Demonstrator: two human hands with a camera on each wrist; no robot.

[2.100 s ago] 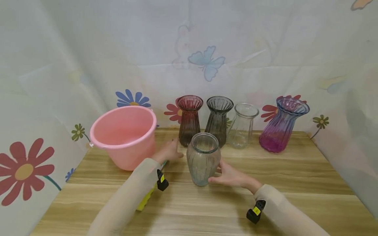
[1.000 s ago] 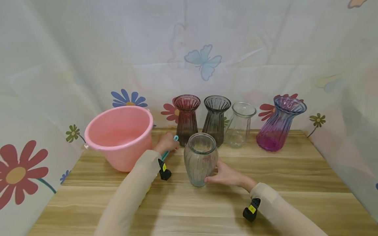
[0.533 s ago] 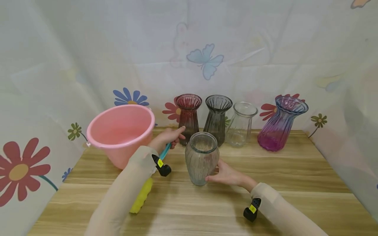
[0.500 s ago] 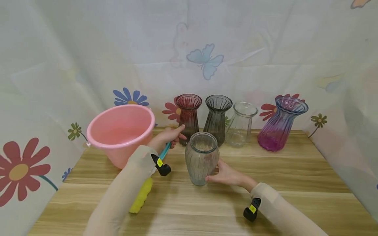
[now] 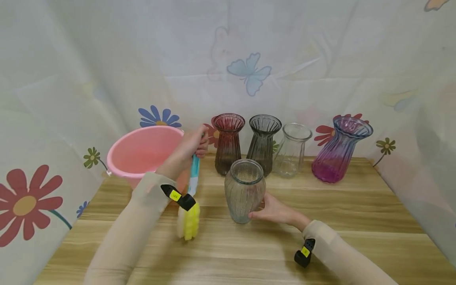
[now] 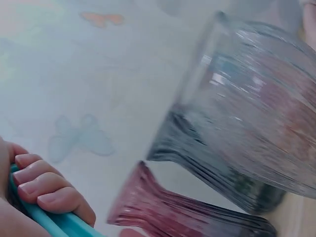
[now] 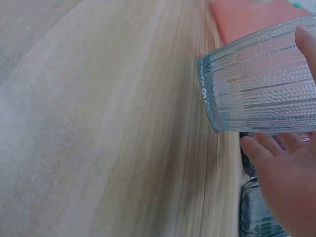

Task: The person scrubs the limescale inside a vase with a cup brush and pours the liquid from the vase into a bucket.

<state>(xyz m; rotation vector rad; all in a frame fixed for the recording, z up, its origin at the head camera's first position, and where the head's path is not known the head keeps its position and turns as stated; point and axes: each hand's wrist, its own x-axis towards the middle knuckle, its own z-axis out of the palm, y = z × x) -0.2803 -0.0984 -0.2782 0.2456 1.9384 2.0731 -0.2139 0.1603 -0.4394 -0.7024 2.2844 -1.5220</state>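
My left hand (image 5: 188, 149) grips the teal handle (image 5: 194, 171) of a sponge brush, fingers curled round it. Below hangs the brush's yellow and white sponge head (image 5: 190, 222), in front of the pink bucket. In the left wrist view the curled fingers (image 6: 47, 185) wrap the same handle. A clear ribbed glass vase (image 5: 245, 194) stands upright mid-table, mouth up. My right hand (image 5: 276, 210) holds it low on its right side, the thumb in front and the fingers behind. The right wrist view shows the vase (image 7: 261, 81) between thumb and fingers.
A pink bucket (image 5: 124, 152) stands on the left of the wooden table (image 5: 342, 206). Along the back are a red-and-grey vase (image 5: 228, 148), a dark grey vase (image 5: 261, 144), a clear vase (image 5: 290, 152) and a leaning blue-purple vase (image 5: 336, 154). A printed cloth (image 5: 313, 47) hangs behind.
My left hand has taken hold of the brush handle and lifted it from the table beside the bucket. The sponge head swung upright. My right hand and the vase have stayed put.
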